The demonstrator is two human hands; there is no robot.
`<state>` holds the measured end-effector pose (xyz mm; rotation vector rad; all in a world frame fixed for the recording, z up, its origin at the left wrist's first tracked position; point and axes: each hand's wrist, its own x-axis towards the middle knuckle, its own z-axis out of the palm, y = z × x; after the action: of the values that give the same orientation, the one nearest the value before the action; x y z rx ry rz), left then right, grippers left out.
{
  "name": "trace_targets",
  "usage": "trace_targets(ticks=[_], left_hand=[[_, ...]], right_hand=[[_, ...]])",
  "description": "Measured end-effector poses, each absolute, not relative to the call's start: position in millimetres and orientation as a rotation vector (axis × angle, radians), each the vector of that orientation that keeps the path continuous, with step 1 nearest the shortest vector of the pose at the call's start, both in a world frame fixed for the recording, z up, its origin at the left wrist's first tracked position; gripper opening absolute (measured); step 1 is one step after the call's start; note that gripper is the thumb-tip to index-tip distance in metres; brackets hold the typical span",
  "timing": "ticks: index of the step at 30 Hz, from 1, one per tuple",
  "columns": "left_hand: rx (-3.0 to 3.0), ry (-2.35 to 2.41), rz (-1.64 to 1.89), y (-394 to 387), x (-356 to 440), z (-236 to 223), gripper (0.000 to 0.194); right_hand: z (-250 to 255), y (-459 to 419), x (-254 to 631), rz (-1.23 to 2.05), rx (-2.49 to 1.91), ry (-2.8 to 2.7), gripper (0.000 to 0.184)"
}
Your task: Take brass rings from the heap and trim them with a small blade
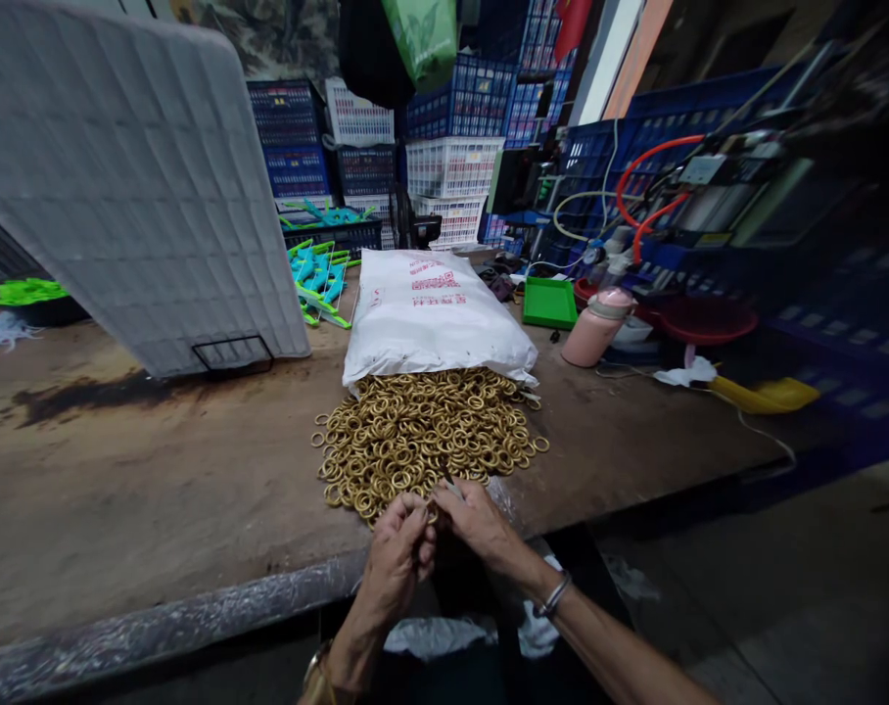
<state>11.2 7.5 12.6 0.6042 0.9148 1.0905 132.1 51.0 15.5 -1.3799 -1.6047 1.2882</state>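
A heap of brass-coloured rings (422, 431) spills from the open end of a white sack (437, 313) on the table. At the near edge of the heap, my left hand (401, 546) is closed, its thumb and fingers pinching one ring (432, 517). My right hand (480, 519) meets it from the right, closed on a small slim tool (451, 484) with a dark tip that looks like a small knife. The fingers hide most of the tool and part of the held ring.
A tall padded white panel (136, 176) stands on the left of the wooden table (158, 490). Beyond the sack are green-and-blue plastic parts (319, 279). Right of it are a green tray (549, 302), a pink bottle (598, 326) and a yellow scoop (772, 394). Crates (455, 166) are stacked behind.
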Motion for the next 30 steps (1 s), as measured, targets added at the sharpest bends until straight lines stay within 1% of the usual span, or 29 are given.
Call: trace_targets(ticks=[2,7,11,16,21,30], left_hand=[[0.638,0.944,1.115,7.5,11.7,12.8,0.027],[0.718,1.082,1.143,11.2,12.1,9.4,0.031],[0.746,1.096,1.187,15.0,13.9,9.6,0.035],[0.737,1.086,1.187,6.7,13.0,15.4,0.035],[0.574,0.925,1.136,-6.7,0.5,24.1,0.027],[0.357,0.804,1.221,-1.6,-12.3,20.6,0.020]], right_hand=[[15.0,52.2,135.9,1.256,-1.418,-1.612,0.025],[17.5,47.4,143.0,0.847,-1.456,-1.985,0.022],[20.7,40.8,141.0,0.750,-1.428,-2.237,0.014],[14.4,43.5,147.9,0.603,-1.518,-2.387,0.019],[2.6,49.0,159.1,0.434,-1.712,-2.310,0.020],[3.4,56.0,136.1,0.331,-1.737,-2.210,0.014]])
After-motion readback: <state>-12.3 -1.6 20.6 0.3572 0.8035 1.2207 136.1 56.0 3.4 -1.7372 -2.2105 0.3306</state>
